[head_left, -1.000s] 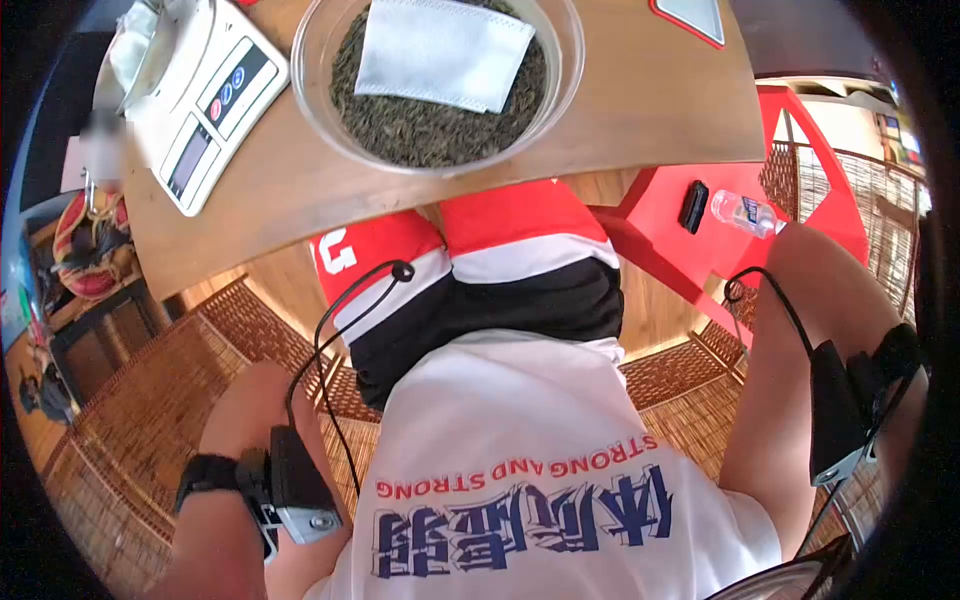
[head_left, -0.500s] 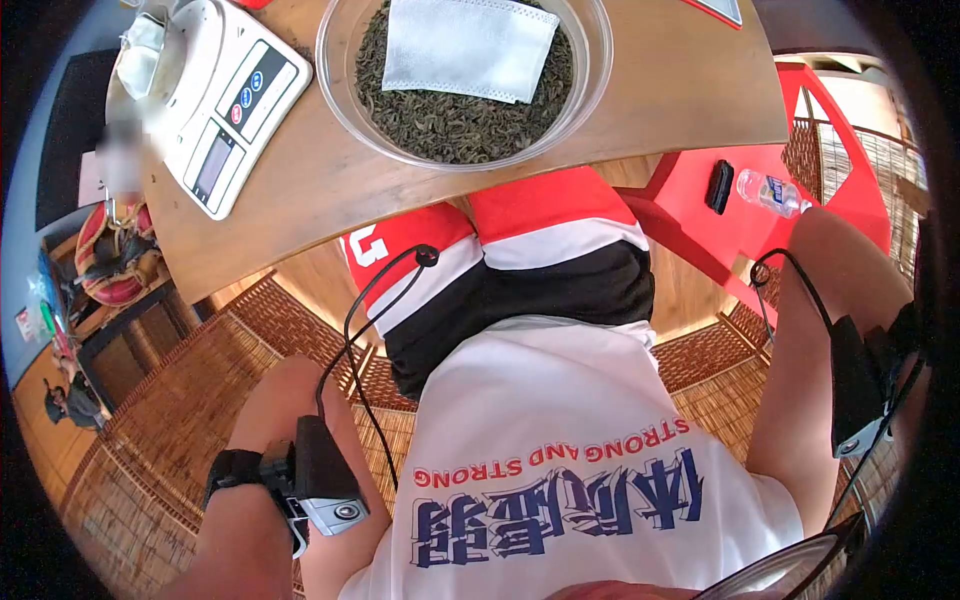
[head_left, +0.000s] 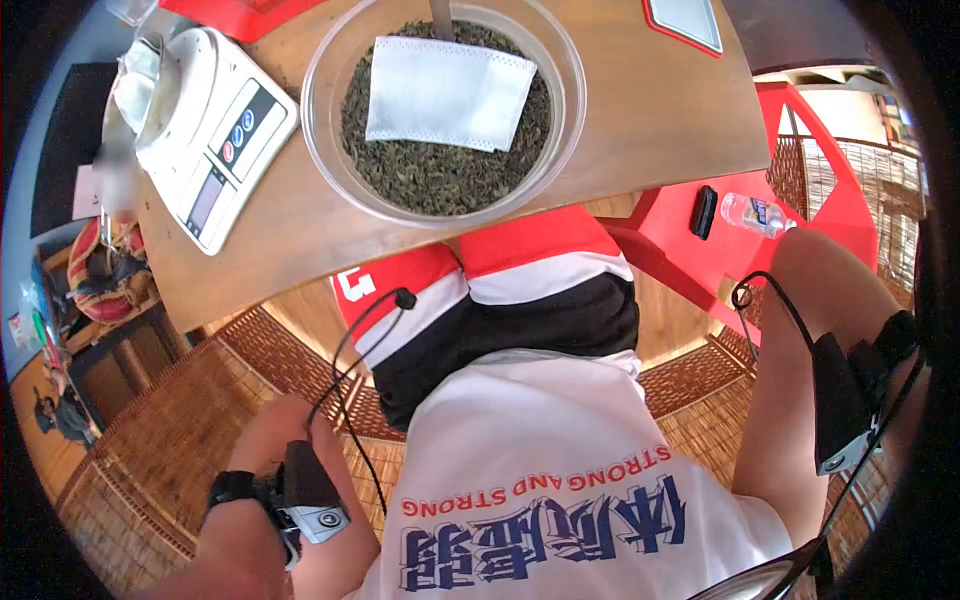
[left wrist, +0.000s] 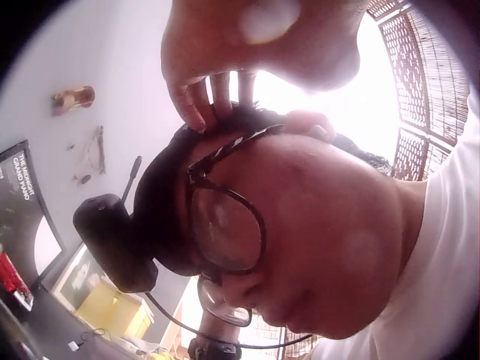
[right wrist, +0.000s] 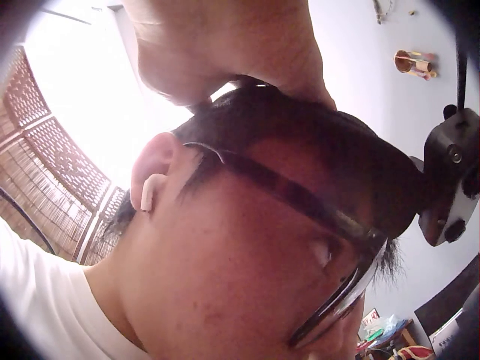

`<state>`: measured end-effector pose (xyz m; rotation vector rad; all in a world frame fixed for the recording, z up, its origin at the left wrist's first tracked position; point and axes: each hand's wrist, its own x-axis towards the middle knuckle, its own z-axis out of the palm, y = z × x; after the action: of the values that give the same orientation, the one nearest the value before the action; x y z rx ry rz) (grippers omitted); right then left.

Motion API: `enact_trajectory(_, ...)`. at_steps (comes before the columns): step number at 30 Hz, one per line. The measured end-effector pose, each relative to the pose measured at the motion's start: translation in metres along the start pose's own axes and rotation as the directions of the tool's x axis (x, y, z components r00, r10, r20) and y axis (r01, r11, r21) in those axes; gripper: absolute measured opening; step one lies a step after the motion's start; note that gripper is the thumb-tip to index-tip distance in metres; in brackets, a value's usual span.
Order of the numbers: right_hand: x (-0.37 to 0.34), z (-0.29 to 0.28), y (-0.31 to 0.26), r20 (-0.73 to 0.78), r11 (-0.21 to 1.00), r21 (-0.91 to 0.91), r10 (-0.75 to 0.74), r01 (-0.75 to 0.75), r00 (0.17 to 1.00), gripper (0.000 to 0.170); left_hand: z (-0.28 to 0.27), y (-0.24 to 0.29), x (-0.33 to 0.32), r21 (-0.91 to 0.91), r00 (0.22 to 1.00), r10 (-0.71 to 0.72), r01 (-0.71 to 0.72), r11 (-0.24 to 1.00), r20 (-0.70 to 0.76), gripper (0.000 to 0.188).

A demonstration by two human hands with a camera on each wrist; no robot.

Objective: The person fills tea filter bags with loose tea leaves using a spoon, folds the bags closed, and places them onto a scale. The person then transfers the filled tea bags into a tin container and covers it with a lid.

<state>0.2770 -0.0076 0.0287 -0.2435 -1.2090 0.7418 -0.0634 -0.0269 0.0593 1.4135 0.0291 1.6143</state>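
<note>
Both hands are raised to the wearer's head, outside the head view. In the left wrist view, the left hand [left wrist: 259, 45] touches dark hair at the top of the head, its fingers loosely extended with gaps between them. A black head-mounted camera [left wrist: 112, 241] sits at the forehead. The right wrist view has the right hand [right wrist: 232, 49] resting on the hair from above, with its fingertips hidden. The black camera [right wrist: 451, 176] also shows there, at the right edge. Whether either hand grips the headband is hidden.
A clear bowl [head_left: 313, 130] of dark dried leaves holds a white pouch [head_left: 450, 92] on a wooden table [head_left: 660, 120]. A white scale [head_left: 240, 155] stands left. On a red stool [head_left: 680, 240] lie a bottle [head_left: 755, 215] and a black object [head_left: 703, 212]. Cables hang near the forearms.
The head view shifted right, then back left and upward, so the bowl and scale sit lower in it. A grey upright piece now shows at the bowl's far side. Both forearms stay raised.
</note>
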Motion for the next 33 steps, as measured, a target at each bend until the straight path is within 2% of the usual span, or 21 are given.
enact_trajectory(1, 0.001, 0.001, 0.000, -0.005, 1.000, 0.003, -0.008, 0.008, 1.000, 0.039, 0.002, -0.020, -0.012, 0.253, 0.991, 0.077, -0.102, 0.962, 0.106, 0.045)
enact_trajectory(2, 0.000, 0.001, 0.001, -0.011, 1.000, 0.008, -0.014, 0.014, 1.000, 0.038, 0.004, -0.033, -0.017, 0.477, 0.967, 0.125, -0.220, 0.851, 0.223, 0.047)
enact_trajectory(3, 0.001, 0.001, 0.002, -0.014, 1.000, 0.012, -0.011, 0.011, 1.000, 0.038, 0.005, -0.036, -0.012, 0.479, 0.965, 0.124, -0.223, 0.849, 0.229, 0.047)
enact_trajectory(5, 0.001, 0.001, 0.002, -0.018, 1.000, 0.019, 0.007, -0.007, 1.000, 0.037, 0.009, -0.039, -0.005, 0.648, 0.924, 0.241, -0.381, 0.659, 0.298, 0.044)
enact_trajectory(6, 0.002, -0.001, 0.002, -0.017, 1.000, 0.018, 0.018, -0.018, 1.000, 0.037, 0.008, -0.034, -0.009, 0.648, 0.925, 0.242, -0.378, 0.661, 0.294, 0.044)
enact_trajectory(9, 0.004, -0.002, 0.004, -0.021, 0.999, 0.033, 0.042, -0.041, 0.999, 0.035, -0.006, 0.014, -0.038, 0.653, 0.922, 0.288, -0.387, 0.651, 0.259, 0.027)
enact_trajectory(11, 0.004, -0.002, 0.004, -0.029, 0.998, 0.037, 0.046, -0.045, 0.999, 0.034, -0.010, 0.025, -0.041, 0.647, 0.915, 0.321, -0.401, 0.649, 0.245, 0.017)
enact_trajectory(14, 0.005, -0.005, 0.003, -0.031, 0.998, 0.028, 0.054, -0.053, 0.998, 0.033, -0.021, 0.021, -0.047, 0.655, 0.913, 0.320, -0.406, 0.637, 0.255, 0.019)
enact_trajectory(24, 0.014, -0.010, -0.004, -0.001, 0.966, -0.013, 0.259, -0.259, 0.966, 0.029, -0.013, 0.007, -0.075, 0.776, 0.960, 0.252, -0.249, 0.580, 0.120, 0.026)
enact_trajectory(33, 0.035, -0.015, 0.030, 0.067, 0.974, 0.078, 0.208, -0.213, 0.976, 0.025, -0.031, -0.014, -0.064, 0.871, 0.933, 0.286, -0.320, 0.373, 0.220, 0.032)
